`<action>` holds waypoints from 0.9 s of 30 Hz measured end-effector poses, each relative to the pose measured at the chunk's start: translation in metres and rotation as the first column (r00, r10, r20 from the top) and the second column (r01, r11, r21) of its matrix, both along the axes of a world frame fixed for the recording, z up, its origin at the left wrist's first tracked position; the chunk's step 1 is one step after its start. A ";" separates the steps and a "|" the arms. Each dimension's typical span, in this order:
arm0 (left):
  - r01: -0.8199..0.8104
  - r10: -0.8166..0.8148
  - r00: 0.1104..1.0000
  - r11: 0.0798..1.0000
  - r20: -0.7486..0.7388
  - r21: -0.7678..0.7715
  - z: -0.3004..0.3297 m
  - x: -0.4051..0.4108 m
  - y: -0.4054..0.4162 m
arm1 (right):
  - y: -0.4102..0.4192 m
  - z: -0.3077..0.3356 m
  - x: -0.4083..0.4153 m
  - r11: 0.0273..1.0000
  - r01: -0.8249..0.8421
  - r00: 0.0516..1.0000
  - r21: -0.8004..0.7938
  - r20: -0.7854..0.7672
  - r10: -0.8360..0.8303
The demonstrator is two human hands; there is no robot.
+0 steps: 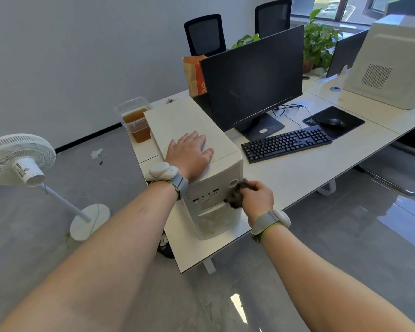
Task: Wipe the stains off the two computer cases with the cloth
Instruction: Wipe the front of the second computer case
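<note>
No readable writing anywhere we can make out; the only branding is a small green logo on the corner of the black mouse pad [333, 121], too tiny to read. The near computer case [192, 130] is a white tower sitting on the desk [297, 178] at its near-left end, top panel plain and clean-looking, front panel showing a round button, a few ports and a dingy lower section. We're laying our left hand [189, 152] flat on the top, fingers straight. Our right hand [256, 195] is clutching a dark scrunched cloth [238, 194] and pressing it against the front panel. The second case [391, 65], white with a dotted vent, is sitting far right on the neighbouring desk.
</note>
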State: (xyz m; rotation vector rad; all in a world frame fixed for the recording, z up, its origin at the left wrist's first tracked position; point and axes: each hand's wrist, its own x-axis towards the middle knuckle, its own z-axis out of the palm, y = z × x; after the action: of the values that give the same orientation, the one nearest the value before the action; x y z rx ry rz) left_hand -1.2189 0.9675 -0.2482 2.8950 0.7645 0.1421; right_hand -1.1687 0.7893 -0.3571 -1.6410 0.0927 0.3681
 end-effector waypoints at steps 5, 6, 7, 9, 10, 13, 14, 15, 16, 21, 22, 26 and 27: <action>0.002 -0.002 1.000 1.000 0.002 0.006 -0.001 -0.001 0.001 | 0.002 -0.002 -0.003 0.993 0.075 0.995 0.094 0.062 -0.081; 0.005 -0.005 1.000 1.000 0.001 0.006 -0.001 -0.001 0.001 | 0.005 0.000 -0.003 0.994 0.069 0.993 0.088 0.087 -0.077; 0.008 -0.008 1.000 1.000 -0.001 0.005 -0.001 -0.001 0.001 | 0.006 -0.003 -0.003 0.998 0.049 0.995 0.048 0.081 -0.053; 0.009 -0.009 1.000 1.000 0.002 0.008 0.000 0.000 0.000 | 0.006 -0.010 0.000 0.999 0.011 0.998 -0.035 -0.064 -0.013; 0.008 -0.008 1.000 1.000 0.002 0.008 0.000 0.000 0.000 | 0.003 -0.016 0.001 0.999 0.013 0.986 -0.043 -0.163 -0.020; 0.011 -0.011 1.000 1.000 0.004 0.015 -0.001 0.000 0.002 | -0.006 -0.026 0.003 0.992 0.125 0.926 0.004 -0.359 -0.115; 0.012 -0.012 1.000 1.000 0.005 0.015 -0.002 0.000 0.002 | -0.008 -0.027 0.000 0.977 0.188 0.885 0.106 -0.449 -0.121; 0.013 -0.013 1.000 1.000 0.005 0.014 -0.002 0.000 0.002 | -0.007 -0.025 -0.004 0.939 0.261 0.834 0.225 -0.543 -0.102; 0.013 -0.013 1.000 1.000 0.005 0.014 -0.002 0.000 0.002 | -0.006 -0.022 -0.009 0.894 0.317 0.801 0.317 -0.595 -0.073; 0.006 -0.006 1.000 1.000 0.000 0.013 -0.003 0.000 0.003 | 0.013 -0.016 -0.034 0.919 0.266 0.875 0.292 -0.473 -0.103; 0.012 -0.012 1.000 1.000 0.002 0.021 -0.002 0.001 0.003 | 0.017 -0.013 -0.038 0.935 0.258 0.892 0.244 -0.433 -0.133; 0.004 -0.004 1.000 1.000 0.004 0.008 -0.003 0.000 0.002 | 0.021 -0.007 -0.042 0.956 0.176 0.942 0.234 -0.324 -0.094; 0.002 -0.002 1.000 1.000 0.003 0.010 -0.003 0.001 0.003 | 0.019 -0.006 -0.044 0.945 0.170 0.951 0.279 -0.299 -0.082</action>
State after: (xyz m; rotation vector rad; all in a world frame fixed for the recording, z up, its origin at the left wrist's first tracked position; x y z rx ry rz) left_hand -1.2182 0.9704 -0.2514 2.9045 0.7623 0.1509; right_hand -1.2123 0.8086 -0.3635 -1.2640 0.3421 0.4919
